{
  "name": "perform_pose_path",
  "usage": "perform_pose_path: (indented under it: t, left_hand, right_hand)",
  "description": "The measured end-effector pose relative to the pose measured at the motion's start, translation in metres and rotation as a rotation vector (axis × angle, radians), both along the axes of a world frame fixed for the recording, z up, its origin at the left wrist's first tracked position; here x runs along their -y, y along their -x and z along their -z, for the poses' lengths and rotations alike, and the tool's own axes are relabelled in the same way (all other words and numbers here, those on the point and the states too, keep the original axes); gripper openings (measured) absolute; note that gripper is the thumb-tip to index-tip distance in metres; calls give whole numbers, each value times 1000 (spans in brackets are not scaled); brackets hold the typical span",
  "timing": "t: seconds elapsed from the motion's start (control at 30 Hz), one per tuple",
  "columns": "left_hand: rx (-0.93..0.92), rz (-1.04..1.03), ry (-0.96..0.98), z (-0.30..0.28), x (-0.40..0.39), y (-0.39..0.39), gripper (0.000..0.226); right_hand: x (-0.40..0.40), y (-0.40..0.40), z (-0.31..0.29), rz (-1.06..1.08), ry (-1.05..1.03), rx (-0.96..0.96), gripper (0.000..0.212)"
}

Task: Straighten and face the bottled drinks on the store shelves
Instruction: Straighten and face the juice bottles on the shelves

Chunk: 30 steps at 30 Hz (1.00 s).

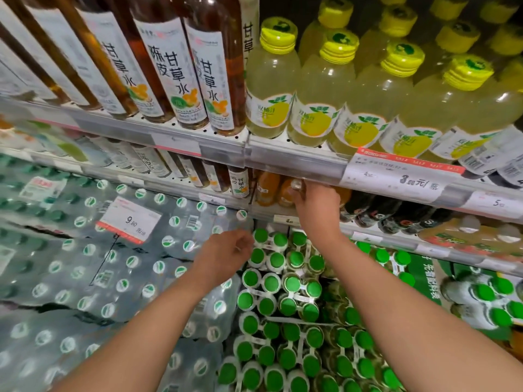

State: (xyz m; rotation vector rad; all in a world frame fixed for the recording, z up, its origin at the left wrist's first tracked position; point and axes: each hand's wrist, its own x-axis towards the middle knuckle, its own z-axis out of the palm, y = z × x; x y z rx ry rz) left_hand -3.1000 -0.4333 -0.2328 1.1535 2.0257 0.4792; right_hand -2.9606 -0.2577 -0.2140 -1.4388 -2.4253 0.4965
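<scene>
gripping an orange bottle [294, 190] with your right hand [317, 205], your left hand [226, 253] hangs loosely curled, holding nothing.

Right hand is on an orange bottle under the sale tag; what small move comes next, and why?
Probably draw the orange drink bottle forward to the shelf edge, label outward: the right hand grips its top, and it sits back under the white price rail. The left hand is free.
</scene>
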Motion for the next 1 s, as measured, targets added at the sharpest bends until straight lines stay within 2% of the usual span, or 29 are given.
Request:
perform_pose_path:
  t: [0.13, 0.3, 0.43, 0.63, 0.73, 0.87, 1.0]
  left_hand:
    - [27, -20, -27, -5, 3, 4, 19]
    - [39, 10, -6, -12, 0, 6, 22]
    - [22, 148, 63, -18, -4, 2, 46]
    - [-102, 285, 93, -16, -15, -12, 32]
    - [-194, 347, 91, -16, -23, -20, 29]
    - [-313, 411, 57, -22, -44, -41, 35]
    - [-337, 417, -56, -36, -73, -76, 39]
  right_hand:
    - [-4, 9, 2, 5, 18, 55, 23]
    - [-14, 24, -5, 4, 43, 274, 37]
    - [-19, 28, -9, -63, 93, 454, 34]
    - [-15, 22, -15, -112, 101, 388, 39]
    - [-2, 2, -21, -155, 9, 172, 36]
    - [13, -46, -18, -161, 64, 15, 47]
    - [16, -114, -1, -65, 102, -51, 32]
